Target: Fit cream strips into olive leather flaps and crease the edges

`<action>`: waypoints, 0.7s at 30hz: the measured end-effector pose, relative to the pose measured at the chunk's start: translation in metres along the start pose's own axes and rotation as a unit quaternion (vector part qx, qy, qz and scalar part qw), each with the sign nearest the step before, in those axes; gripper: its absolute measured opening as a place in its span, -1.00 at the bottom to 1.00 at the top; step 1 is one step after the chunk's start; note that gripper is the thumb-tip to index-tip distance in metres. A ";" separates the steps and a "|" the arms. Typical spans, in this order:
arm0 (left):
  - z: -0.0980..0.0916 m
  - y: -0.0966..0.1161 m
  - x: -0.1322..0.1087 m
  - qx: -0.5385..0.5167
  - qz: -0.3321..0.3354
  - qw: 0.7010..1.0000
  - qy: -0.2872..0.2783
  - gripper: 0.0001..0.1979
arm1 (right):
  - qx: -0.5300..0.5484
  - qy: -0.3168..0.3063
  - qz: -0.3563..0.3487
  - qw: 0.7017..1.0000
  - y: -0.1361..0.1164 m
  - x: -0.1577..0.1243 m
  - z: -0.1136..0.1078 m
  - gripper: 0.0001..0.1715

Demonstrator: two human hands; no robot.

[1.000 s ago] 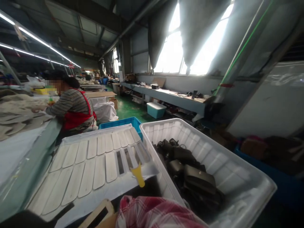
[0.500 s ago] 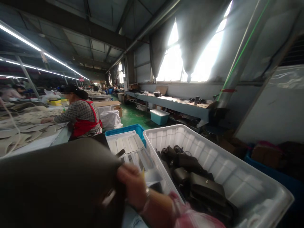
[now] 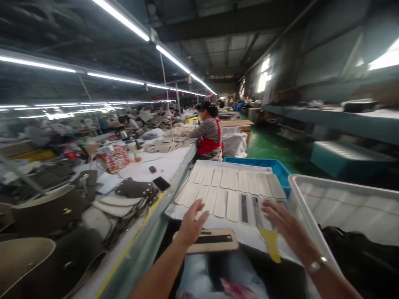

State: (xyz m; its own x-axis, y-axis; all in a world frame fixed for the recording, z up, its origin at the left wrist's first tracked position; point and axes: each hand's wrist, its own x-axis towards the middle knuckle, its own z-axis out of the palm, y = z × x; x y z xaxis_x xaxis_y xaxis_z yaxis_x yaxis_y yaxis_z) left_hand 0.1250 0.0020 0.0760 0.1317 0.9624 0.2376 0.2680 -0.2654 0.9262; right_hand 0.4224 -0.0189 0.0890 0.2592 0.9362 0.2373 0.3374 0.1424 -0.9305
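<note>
My left hand [image 3: 191, 224] hovers open, fingers spread, over the near edge of a white board [image 3: 183, 211] laid with several pale leather strips [image 3: 232, 195]. A tan slotted template [image 3: 213, 241] lies just under and right of that hand. My right hand [image 3: 282, 222] is open too, fingers stretched toward the strips, beside a yellow scraper [image 3: 271, 245]. Neither hand holds anything.
A white plastic bin [image 3: 339, 203] with dark bags [image 3: 361, 253] stands at the right, a blue crate [image 3: 274, 166] behind the board. At the left runs a long table [image 3: 149, 166] with dark leather pieces [image 3: 135, 189] and a phone [image 3: 161, 183]. A person in a red apron [image 3: 208, 137] works further along.
The view has swung left from the bin toward the long table. The dark piece that filled the lower left is gone from my hands, and both hands now reach out open over the strip board.
</note>
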 end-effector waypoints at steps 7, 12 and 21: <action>-0.012 0.003 -0.012 0.088 0.009 0.995 -0.049 -0.29 | -0.014 -0.416 -0.142 0.898 -0.069 -0.026 0.144 -0.73; -0.051 0.008 -0.029 0.195 0.098 0.973 -0.077 0.06 | 0.119 -0.569 -0.032 0.813 -0.074 -0.031 0.170 -0.63; -0.080 0.023 -0.040 0.175 0.119 0.969 0.127 -0.61 | 0.324 -0.289 0.283 0.855 -0.064 0.002 0.225 -0.86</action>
State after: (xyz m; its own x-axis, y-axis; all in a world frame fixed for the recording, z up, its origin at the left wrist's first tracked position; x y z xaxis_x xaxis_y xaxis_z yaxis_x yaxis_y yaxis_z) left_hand 0.0496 -0.0379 0.1112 0.0033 0.8429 0.5380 0.5725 -0.4427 0.6901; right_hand 0.1976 0.0458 0.0860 -0.3390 0.8898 -0.3056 -0.3156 -0.4136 -0.8540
